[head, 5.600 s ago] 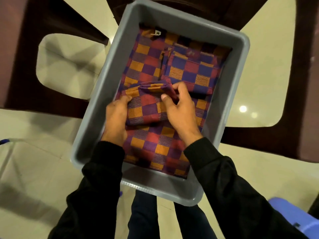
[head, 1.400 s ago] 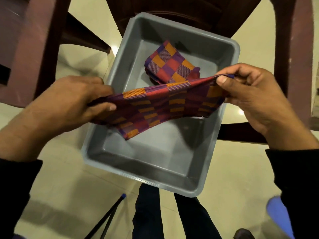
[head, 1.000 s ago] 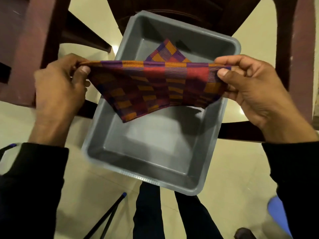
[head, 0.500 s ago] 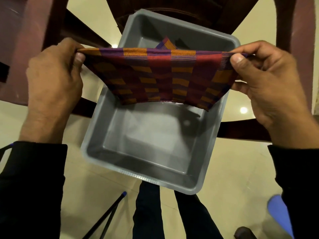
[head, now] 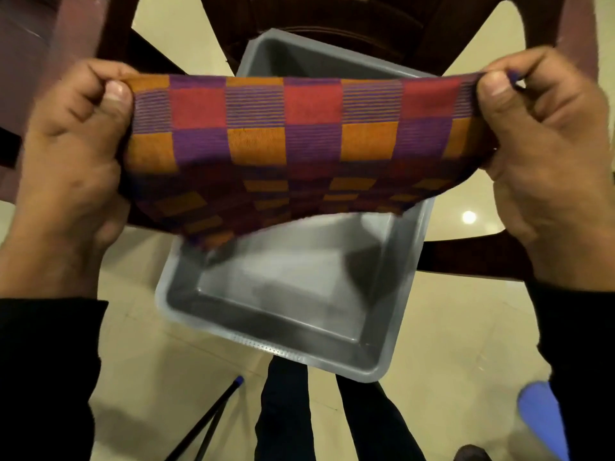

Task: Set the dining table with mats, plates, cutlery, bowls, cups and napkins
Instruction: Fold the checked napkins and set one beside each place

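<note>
Here the person holds a checked cloth napkin (head: 299, 134) stretched wide between both hands, well above a grey plastic tub (head: 392, 294). The left hand (head: 73, 161) pinches the napkin's upper left corner between thumb and curled fingers, and the right hand (head: 545, 154) pinches the upper right corner the same way, so both hands are clenched on the fabric. The top edge runs taut and nearly level from one thumb to the other. The napkin shows squares of orange, red and purple, some of them finely striped. Its lower part folds away underneath and hangs in shadow, with the bottom edge drooping over the tub's left wall and far half.

The tub sits below on a dark brown chair (head: 332, 24), tilted in the view with one rounded corner nearest the person. The near half of its floor shows bare; the far half is hidden by the napkin. Black sleeves (head: 46, 377) cover both forearms down to the wrists. Between them the person's dark trouser legs (head: 283, 420) stand on a pale tiled floor (head: 449, 344). A thin black rod with a blue tip (head: 213, 420) lies on the floor at the lower left, and a blurred blue object (head: 539, 414) shows at the lower right.
</note>
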